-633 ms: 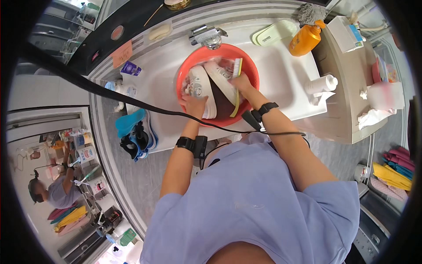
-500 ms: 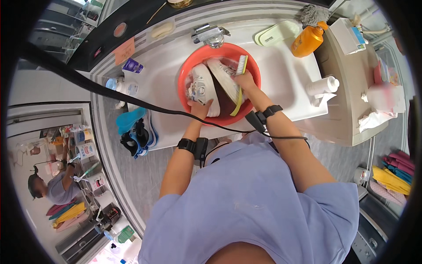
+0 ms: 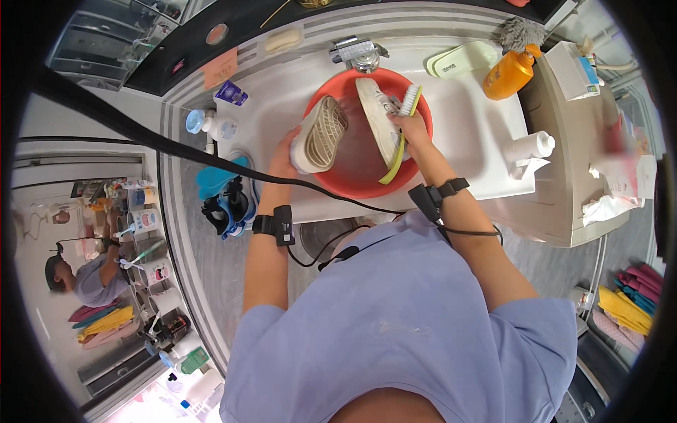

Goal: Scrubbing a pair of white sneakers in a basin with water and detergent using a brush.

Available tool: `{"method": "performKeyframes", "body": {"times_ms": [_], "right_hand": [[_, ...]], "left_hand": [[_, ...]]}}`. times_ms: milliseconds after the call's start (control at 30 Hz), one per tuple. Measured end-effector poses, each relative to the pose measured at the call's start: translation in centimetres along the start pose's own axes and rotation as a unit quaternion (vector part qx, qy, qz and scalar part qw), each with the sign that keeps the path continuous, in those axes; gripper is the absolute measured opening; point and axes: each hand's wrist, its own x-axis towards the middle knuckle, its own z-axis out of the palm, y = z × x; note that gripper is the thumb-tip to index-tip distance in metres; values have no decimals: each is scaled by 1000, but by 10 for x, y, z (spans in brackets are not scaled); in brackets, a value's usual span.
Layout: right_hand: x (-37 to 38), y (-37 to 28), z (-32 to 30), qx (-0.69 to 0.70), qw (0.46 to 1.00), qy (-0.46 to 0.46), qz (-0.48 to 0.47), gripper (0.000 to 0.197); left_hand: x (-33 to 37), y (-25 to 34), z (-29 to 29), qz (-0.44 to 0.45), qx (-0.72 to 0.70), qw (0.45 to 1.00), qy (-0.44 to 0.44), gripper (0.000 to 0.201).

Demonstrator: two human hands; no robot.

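Note:
A red basin (image 3: 367,189) with murky water sits in the white sink. My left hand (image 3: 284,156) is closed on the heel end of a white sneaker (image 3: 321,134), tilted at the basin's left rim so its patterned sole shows. A second white sneaker (image 3: 377,116) stands on the basin's right side. My right hand (image 3: 415,130) is closed on a scrub brush (image 3: 395,166) with a yellow-green handle and white bristles pointing up. Its fingers also lie against the second sneaker; whether they grip it is hidden.
The faucet (image 3: 361,53) stands behind the basin. Right of it are a pale green tray (image 3: 460,60), an orange pump bottle (image 3: 509,74) and a white bottle (image 3: 530,146). Blue-black shoes (image 3: 229,204) lie left of the sink. A black cable (image 3: 211,161) crosses the view.
My left hand has lifted the left sneaker and moved it leftward, turning its sole into view. The right sneaker now stands more on its side; the right hand still holds the brush.

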Motion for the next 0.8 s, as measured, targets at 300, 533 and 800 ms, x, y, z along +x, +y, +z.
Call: {"method": "performKeyframes", "body": {"times_ms": [300, 533, 800], "right_hand": [[4, 4, 3, -28, 999, -21, -2, 36], [7, 15, 2, -45, 998, -25, -28, 43], [1, 23, 10, -81, 995, -24, -46, 43]], "left_hand": [[-5, 27, -20, 22, 0, 999, 32, 32], [-11, 41, -38, 282, 659, 679, 156, 35], [11, -10, -73, 259, 823, 485, 145, 40]]}}
